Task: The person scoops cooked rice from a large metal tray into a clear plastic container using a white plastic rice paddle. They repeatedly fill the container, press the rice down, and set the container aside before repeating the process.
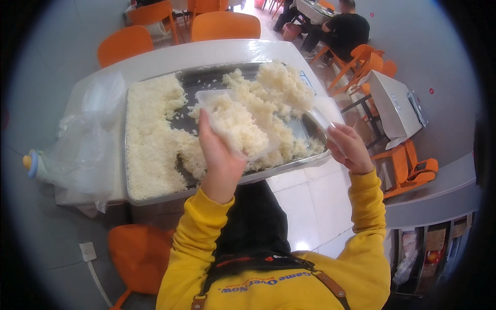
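My left hand [221, 155] holds a clear plastic container [205, 95] heaped with cooked white rice [236, 122], above a large metal tray [182, 197]. My right hand [348, 147] grips the handle of a white rice paddle [321, 119]. A big clump of rice [285, 83] covers the paddle's blade, just beyond the container's right side. More rice [151, 135] lies thick along the tray's left part and in loose heaps on its right. Dark metal shows through in the tray's middle.
The tray sits on a white table [232, 50]. Clear plastic bags [87, 143] and a pale bottle [40, 164] are at the left. Orange chairs [226, 26] stand beyond the table. A seated person [345, 33] in black is at the far right.
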Demonstrator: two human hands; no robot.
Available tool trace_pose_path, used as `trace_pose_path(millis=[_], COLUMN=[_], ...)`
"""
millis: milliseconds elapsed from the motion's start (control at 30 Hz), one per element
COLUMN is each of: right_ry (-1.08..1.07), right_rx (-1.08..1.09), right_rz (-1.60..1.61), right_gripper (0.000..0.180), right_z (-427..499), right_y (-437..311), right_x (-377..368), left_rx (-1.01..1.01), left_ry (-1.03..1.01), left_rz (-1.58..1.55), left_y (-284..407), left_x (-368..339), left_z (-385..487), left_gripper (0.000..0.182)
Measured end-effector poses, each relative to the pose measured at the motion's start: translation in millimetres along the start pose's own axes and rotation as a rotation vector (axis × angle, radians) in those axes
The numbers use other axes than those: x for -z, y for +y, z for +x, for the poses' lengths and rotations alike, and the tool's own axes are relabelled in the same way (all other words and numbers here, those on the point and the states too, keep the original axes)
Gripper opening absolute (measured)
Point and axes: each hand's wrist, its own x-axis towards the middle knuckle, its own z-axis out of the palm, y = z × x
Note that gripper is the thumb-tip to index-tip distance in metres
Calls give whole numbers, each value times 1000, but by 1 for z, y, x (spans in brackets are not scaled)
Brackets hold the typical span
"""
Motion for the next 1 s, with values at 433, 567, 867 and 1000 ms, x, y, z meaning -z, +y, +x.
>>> trace_pose_path(millis=[433,567,867,1000], right_ry=[277,234,-99,-179], right_rx=[946,890,550,435], right_rz=[-1099,-1253,-194,-35], right_gripper=[41,48,49,51], right_z=[-44,-53,-58,-62], right_y=[17,22,2,28], right_x=[-109,-121,-88,-101], left_rx=[-154,-245,-193,-236], left_ry=[151,103,-66,-137], left_rz=[61,58,-44,-104], left_y=[-25,-13,14,22], left_x=[-24,-11,2,6], left_z=[7,-1,-31,-44], left_gripper=[65,64,67,67])
